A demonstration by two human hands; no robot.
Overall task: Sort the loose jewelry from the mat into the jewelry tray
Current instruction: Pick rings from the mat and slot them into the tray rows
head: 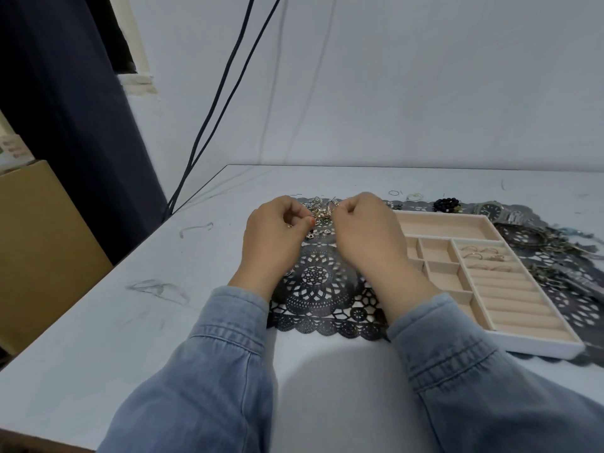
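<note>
A black lace mat (pixel 322 289) lies on the white table. At its far edge sits a tangled pile of silver jewelry (pixel 322 215). My left hand (pixel 277 237) and my right hand (pixel 366 233) meet over this pile, fingers curled, each pinching part of the silver tangle. A beige jewelry tray (pixel 536 346) with a white rim rests on the mat to the right. Several rings (pixel 483 256) sit in its ring rolls; its other compartments look empty.
Beyond the tray lie a black bead bracelet (pixel 446 204), a wristwatch (pixel 493 210) and a heap of chains (pixel 552 243). Two small hoops (pixel 405 194) rest on the bare table. A cardboard box (pixel 39 243) stands left; black cables (pixel 222 93) hang behind.
</note>
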